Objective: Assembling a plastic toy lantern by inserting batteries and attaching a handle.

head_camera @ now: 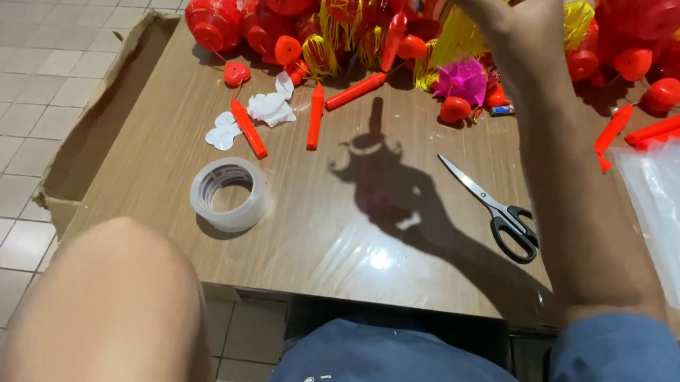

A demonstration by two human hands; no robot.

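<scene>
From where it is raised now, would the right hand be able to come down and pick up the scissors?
Probably yes. The right hand is lifted over the table's far side, and the scissors lie flat on bare tabletop just beside that forearm, with nothing on or against them.

A roll of clear tape (229, 193) is sitting lower left on the bench (328, 239), black-handled scissors (494, 209) are lying right of centre, and clear plastic bags (677, 217) are piling up at the right edge.
</scene>
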